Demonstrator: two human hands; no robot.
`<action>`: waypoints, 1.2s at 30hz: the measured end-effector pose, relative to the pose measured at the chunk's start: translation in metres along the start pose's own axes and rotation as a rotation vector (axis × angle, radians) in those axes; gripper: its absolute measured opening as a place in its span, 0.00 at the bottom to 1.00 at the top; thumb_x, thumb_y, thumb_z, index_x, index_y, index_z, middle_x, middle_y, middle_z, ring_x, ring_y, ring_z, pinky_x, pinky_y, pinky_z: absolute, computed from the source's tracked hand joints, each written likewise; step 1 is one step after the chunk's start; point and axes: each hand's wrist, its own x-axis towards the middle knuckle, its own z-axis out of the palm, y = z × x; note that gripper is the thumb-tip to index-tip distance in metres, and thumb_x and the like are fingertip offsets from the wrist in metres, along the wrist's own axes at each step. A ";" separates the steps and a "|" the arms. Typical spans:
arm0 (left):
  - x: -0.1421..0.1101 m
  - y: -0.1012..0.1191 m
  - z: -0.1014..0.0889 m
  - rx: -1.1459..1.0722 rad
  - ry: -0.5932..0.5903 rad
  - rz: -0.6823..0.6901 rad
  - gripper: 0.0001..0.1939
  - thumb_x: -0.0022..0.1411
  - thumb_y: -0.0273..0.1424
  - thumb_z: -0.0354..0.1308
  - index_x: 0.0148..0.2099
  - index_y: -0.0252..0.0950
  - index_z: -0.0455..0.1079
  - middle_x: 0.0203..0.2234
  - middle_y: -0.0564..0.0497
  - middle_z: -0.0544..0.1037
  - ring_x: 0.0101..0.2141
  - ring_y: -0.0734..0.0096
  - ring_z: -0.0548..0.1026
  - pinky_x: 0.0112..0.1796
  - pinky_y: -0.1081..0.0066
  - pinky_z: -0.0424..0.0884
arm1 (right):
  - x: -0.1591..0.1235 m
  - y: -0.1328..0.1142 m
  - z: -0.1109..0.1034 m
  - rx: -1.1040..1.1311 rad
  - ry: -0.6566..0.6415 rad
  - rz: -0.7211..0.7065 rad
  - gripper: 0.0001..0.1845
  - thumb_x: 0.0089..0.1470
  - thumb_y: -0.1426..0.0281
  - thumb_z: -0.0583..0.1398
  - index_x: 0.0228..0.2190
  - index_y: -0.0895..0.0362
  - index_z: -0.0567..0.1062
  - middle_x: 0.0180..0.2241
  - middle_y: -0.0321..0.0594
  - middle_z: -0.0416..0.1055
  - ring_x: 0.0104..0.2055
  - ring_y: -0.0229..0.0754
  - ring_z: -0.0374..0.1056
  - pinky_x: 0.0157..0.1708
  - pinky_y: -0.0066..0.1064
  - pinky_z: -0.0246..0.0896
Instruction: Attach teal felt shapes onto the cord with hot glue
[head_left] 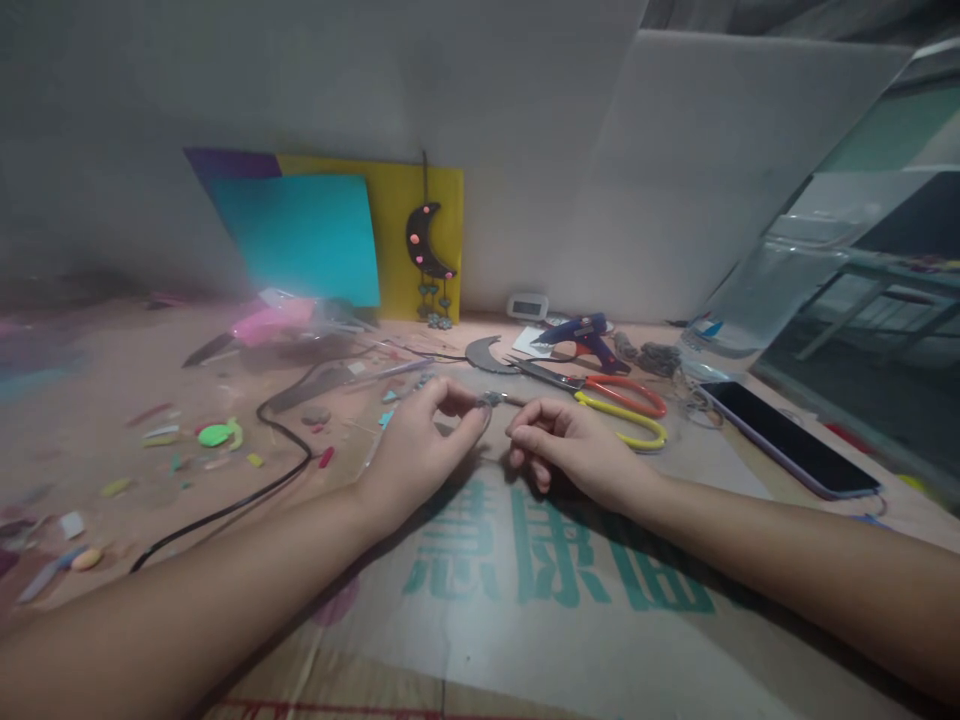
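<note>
Over the printed plastic sheet, my left hand [435,430] pinches a small dark grey, knobbly piece [491,398] between thumb and forefinger. A little to its right, my right hand [559,445] is closed, thumb against curled fingers; what it holds, if anything, is too small to make out. Just beyond my hands lies a grey crescent moon cutout [491,354]. Scissors [622,405] with one orange and one yellow handle rest close behind my right hand. Small blue star-like pieces [387,418] lie beside my left hand.
A blue glue gun [581,335] and a small white digital clock [527,306] stand at the back. A decorated moon hanging [424,240] is before a yellow board [322,165]. A phone [787,440] lies right. A black cord [281,425] and scraps [217,434] cover the left.
</note>
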 end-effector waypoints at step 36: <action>-0.001 -0.002 0.001 -0.010 0.042 0.051 0.03 0.59 0.30 0.56 0.34 0.36 0.68 0.30 0.52 0.77 0.35 0.68 0.74 0.40 0.68 0.69 | -0.005 0.001 0.000 -0.453 0.036 -0.311 0.10 0.56 0.63 0.62 0.31 0.58 0.72 0.24 0.35 0.68 0.25 0.35 0.64 0.25 0.26 0.59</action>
